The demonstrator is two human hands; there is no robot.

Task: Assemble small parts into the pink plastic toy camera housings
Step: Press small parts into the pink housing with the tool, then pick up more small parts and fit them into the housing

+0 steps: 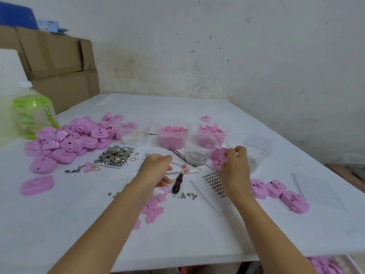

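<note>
Nearest the viewer, flat pink pieces (pixel 154 207) are seen scattered on the white table (pixel 197 234) just below the left hand (pixel 156 171). Small metal bits (pixel 186 195) and a dark-handled tool (pixel 177 183) lie between the two hands. A rack of springs (pixel 214 183) is partly covered by the right wrist. To the right of the right hand (pixel 235 169) a row of pink housings (pixel 275 188) is set out, with a white grid tray (pixel 320 191) beyond it.

The left hand is held closed, its fingers curled on the end of a clear tube (pixel 185 171) that points toward the right hand. The right hand is closed on a pink housing (pixel 218 154), which is gripped from the side and raised just above the table; the thumb and fingertips are curled at its upper edge.

Beyond the left hand a tray of metal pieces (pixel 114 156) is shown. Tweezers (pixel 180 154) and a clear cup (pixel 197 147) stand between the grips on the far side. Further back, tubs of pink parts (pixel 173 135) and a tub of clear pieces (pixel 135 136) are placed. A heap of pink housings (pixel 73 139) lies far to the left of the left hand. A green bottle (pixel 33 115) and cardboard boxes (pixel 59 60) are seen behind it.
</note>
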